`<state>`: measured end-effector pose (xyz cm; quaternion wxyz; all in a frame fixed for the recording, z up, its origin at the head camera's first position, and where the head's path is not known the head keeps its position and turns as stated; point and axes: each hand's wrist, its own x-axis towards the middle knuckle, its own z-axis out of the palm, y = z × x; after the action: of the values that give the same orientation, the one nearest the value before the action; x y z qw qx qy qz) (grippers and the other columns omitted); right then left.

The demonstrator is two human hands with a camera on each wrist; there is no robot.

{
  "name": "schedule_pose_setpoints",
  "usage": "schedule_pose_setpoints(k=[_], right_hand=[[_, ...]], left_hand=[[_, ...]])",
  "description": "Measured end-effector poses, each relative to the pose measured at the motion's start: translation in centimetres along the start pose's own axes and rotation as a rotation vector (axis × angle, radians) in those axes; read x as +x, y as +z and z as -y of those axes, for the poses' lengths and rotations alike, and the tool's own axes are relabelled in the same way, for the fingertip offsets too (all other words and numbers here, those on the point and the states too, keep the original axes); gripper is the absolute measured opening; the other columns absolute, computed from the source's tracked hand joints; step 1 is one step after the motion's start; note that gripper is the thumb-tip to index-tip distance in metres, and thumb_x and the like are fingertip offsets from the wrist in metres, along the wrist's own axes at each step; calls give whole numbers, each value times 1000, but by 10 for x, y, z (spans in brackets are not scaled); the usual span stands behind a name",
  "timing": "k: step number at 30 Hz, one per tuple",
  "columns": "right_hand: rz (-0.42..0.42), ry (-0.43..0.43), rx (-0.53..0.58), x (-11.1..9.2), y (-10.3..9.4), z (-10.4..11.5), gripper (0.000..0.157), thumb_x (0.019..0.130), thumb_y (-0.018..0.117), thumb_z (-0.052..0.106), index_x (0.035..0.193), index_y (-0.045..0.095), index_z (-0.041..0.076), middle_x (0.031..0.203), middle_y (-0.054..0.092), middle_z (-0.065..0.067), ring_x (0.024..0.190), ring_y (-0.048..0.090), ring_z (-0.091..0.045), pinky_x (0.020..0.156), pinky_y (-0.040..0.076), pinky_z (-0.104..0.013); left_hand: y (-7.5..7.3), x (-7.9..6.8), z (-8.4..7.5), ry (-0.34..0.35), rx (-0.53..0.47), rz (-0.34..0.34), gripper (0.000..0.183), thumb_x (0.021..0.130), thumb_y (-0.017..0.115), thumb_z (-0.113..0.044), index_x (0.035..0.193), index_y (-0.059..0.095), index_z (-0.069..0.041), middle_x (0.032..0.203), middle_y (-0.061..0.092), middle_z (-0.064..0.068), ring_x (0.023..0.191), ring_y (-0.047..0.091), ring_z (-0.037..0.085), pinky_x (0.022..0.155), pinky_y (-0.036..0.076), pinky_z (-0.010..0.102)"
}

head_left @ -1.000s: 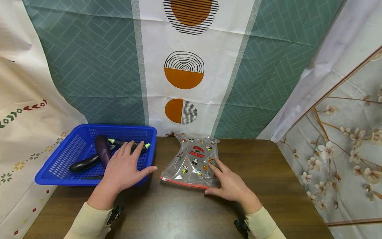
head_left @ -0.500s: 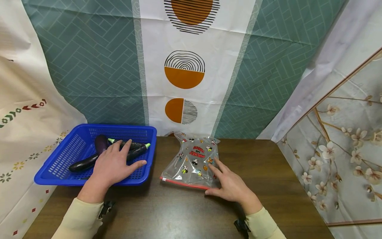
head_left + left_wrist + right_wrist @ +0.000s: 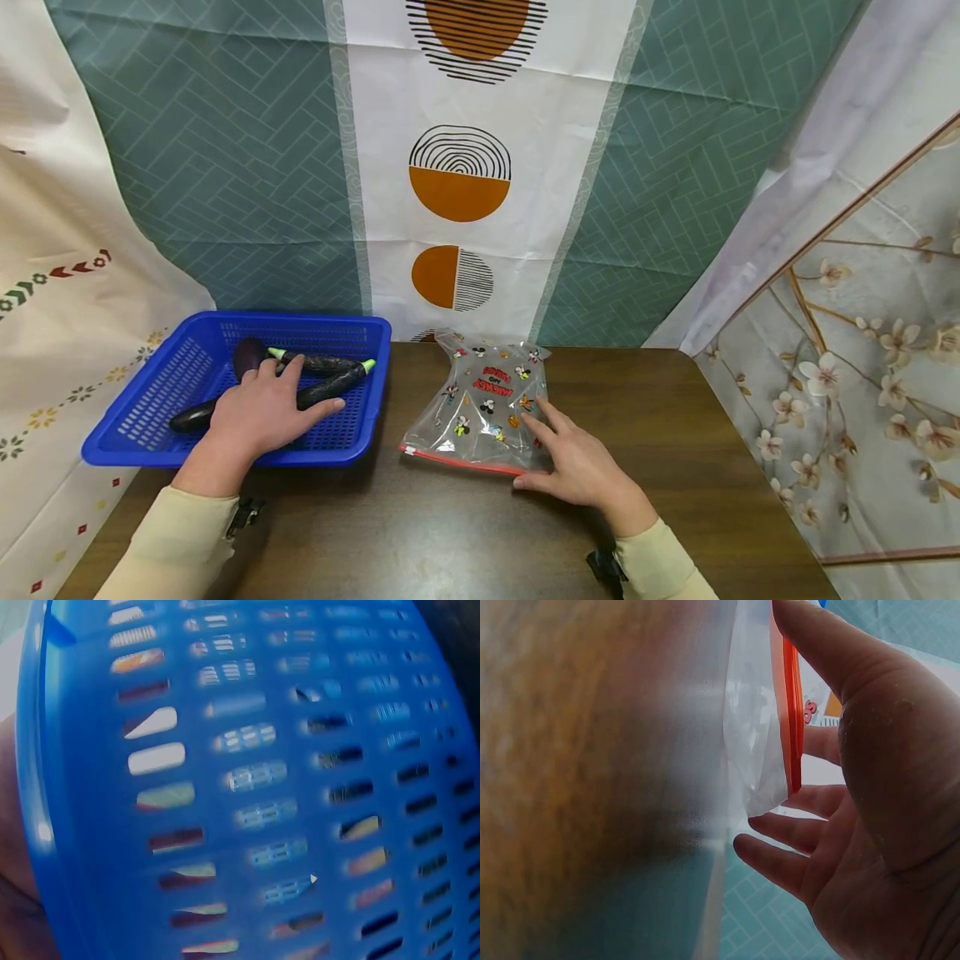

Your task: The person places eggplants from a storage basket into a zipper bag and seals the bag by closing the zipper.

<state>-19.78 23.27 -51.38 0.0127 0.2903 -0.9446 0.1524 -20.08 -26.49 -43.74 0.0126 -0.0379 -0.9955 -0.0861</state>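
My left hand (image 3: 258, 410) reaches over the blue basket (image 3: 378, 375), fingers extended above a thick purple eggplant (image 3: 249, 357) that it partly covers. Beneath the hand a long black eggplant (image 3: 192, 417) also shows; whether the fingertips touch either one cannot be seen. Two slim dark vegetables with bright green tips, one of them a speckled dark vegetable (image 3: 336, 385), lie right of the fingers. My right hand (image 3: 581, 458) rests with loosely spread fingers at the right edge of a clear printed zip bag (image 3: 487, 408). The bag's red zip strip (image 3: 793, 712) passes beside the thumb in the right wrist view.
Both bag and basket stand on a brown wooden table (image 3: 420, 533). The basket's slotted wall (image 3: 247, 795) fills the left wrist view. A patterned curtain (image 3: 465, 275) hangs behind, and floral cloth (image 3: 840, 400) borders the right side.
My left hand has moved left and lower over the basket, covering more of the purple eggplant and uncovering the green-tipped vegetables. My right hand and the bag have stayed in place.
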Motion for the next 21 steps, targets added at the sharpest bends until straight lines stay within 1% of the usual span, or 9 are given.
schedule_pose_setpoints(k=[5,8,11,15,18,21], right_hand=[[-3,-4,-5,0,0,0,105,89,79,78,169,50,17,181,29,-17,157,46,-40,108,57,-59],[-6,-10,-9,0,0,0,105,89,80,77,169,50,17,180,29,-17,157,46,-40,108,57,-59],[-4,-10,-13,0,0,-1,105,88,80,78,169,49,17,181,29,-17,157,45,-40,108,57,-59],[-12,-22,-19,0,1,-1,105,89,79,79,169,50,16,180,30,-18,157,46,-41,107,57,-59],[-26,-33,-20,0,2,-1,104,89,79,78,167,51,15,179,32,-19,156,47,-42,106,58,-59],[-33,-38,-21,1,2,-1,103,90,79,77,167,53,14,178,33,-19,155,47,-42,106,58,-59]], left_hand=[[-5,2,7,-22,-2,23,128,93,48,-95,166,36,10,154,38,51,136,42,72,98,47,84],[-6,3,12,-32,0,26,128,94,47,-95,166,35,11,155,35,52,136,39,74,99,46,85],[-5,5,17,-42,3,18,127,96,50,-91,164,34,14,154,34,54,134,39,75,96,47,84],[-4,7,23,-68,-7,10,125,98,56,-86,161,32,19,149,34,56,129,40,76,96,46,84],[-4,8,29,-95,-24,22,127,97,59,-85,160,29,22,145,34,58,129,38,77,97,44,86],[-3,9,36,-120,-37,44,129,97,60,-84,159,26,24,141,33,59,127,38,78,94,44,87]])
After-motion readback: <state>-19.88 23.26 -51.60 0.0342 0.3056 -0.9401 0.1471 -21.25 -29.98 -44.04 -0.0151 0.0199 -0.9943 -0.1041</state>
